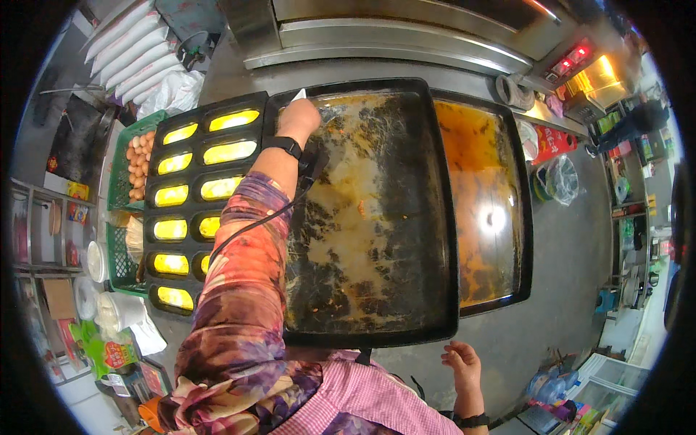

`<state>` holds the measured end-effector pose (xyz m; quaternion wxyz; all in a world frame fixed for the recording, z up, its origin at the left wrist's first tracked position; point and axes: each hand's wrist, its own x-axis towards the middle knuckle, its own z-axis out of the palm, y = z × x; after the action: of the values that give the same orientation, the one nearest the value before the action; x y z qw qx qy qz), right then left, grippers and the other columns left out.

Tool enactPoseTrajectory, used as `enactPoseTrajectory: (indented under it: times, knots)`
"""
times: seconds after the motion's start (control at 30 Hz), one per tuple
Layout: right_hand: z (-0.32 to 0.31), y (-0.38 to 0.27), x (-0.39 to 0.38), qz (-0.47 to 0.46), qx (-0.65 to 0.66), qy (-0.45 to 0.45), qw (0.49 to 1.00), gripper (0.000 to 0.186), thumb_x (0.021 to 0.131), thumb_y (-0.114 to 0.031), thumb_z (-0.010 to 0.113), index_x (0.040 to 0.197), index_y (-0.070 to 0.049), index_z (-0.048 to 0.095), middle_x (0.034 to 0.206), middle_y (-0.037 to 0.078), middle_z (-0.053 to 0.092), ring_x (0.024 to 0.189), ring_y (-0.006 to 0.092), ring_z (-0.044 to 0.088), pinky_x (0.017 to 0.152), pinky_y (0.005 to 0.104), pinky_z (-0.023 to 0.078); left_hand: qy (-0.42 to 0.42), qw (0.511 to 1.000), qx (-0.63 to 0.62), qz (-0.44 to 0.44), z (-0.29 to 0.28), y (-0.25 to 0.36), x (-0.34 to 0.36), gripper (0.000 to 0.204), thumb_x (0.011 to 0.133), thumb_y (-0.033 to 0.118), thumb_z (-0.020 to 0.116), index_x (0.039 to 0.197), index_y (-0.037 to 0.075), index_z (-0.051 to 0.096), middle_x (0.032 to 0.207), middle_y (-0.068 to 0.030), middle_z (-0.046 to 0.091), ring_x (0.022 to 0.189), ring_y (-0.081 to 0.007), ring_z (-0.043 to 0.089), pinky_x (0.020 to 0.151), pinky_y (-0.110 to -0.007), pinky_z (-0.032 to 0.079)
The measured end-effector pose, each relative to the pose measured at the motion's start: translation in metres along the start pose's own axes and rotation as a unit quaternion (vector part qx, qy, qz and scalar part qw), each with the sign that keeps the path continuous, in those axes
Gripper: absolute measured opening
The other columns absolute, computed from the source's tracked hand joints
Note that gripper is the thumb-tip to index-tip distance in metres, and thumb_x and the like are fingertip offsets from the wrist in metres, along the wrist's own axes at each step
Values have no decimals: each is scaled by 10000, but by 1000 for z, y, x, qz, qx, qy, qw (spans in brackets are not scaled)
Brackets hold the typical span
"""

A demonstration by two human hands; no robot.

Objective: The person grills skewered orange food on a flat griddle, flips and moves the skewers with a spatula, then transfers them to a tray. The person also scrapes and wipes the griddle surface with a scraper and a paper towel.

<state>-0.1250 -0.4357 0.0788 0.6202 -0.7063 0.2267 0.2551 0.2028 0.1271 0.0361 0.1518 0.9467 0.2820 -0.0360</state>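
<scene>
Over the far left corner of a large dark baking tray (362, 217) is my left hand (299, 118), its fingers closed in a fist. From the top of that fist sticks a small white pointed tip (300, 94); the rest of this thing is hidden by the hand. The tray's bottom is streaked brown and scratched. My right hand (462, 359) hovers beyond the tray's near right corner, fingers loosely bent and apart, with nothing in it. Left of the tray lies a black mould pan (197, 162) with oblong hollows holding bright yellow filling, partly covered by my left forearm.
A second baking tray (525, 239) with an orange-brown glossy bottom sits to the right. Brown eggs (138, 163) lie in a green crate (116, 192) at left. A steel oven front (391, 38) runs along the far side. White sacks (138, 58) are stacked far left.
</scene>
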Motion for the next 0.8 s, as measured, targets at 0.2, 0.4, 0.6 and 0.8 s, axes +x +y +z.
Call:
enactPoseTrajectory:
  times: [0.2, 0.4, 0.6, 0.8]
  knots:
    - [-11, 6, 10, 35, -17, 30, 999, 242, 886, -14, 569, 1127, 4, 572, 1019, 104, 640, 824, 175, 639, 719, 297, 528, -30, 995, -62, 74, 14, 68, -16, 236, 804, 140, 558, 950, 9, 688, 994, -210, 663, 961, -361, 633, 818, -433, 507]
    - [-21, 11, 13, 5, -33, 18, 999, 227, 891, -12, 566, 1116, 8, 578, 999, 96, 642, 816, 163, 636, 701, 284, 527, -9, 952, 20, 305, 27, 116, -40, 195, 767, 95, 526, 893, 15, 651, 843, -217, 651, 818, -393, 635, 707, -483, 509]
    - [-35, 19, 7, 18, -54, 66, 996, 219, 881, -6, 577, 1098, 9, 588, 992, 93, 643, 800, 159, 636, 694, 278, 526, 170, 943, 22, 284, 2, 72, -16, 140, 748, 85, 591, 875, 49, 638, 806, -171, 657, 821, -343, 627, 701, -450, 514]
    - [-35, 25, 6, 33, -45, 65, 996, 214, 877, -2, 576, 1090, 17, 585, 980, 92, 642, 802, 161, 636, 690, 272, 519, 131, 923, 109, 346, 21, 82, 10, 165, 737, 34, 565, 883, 54, 640, 796, -168, 635, 848, -339, 608, 734, -441, 498]
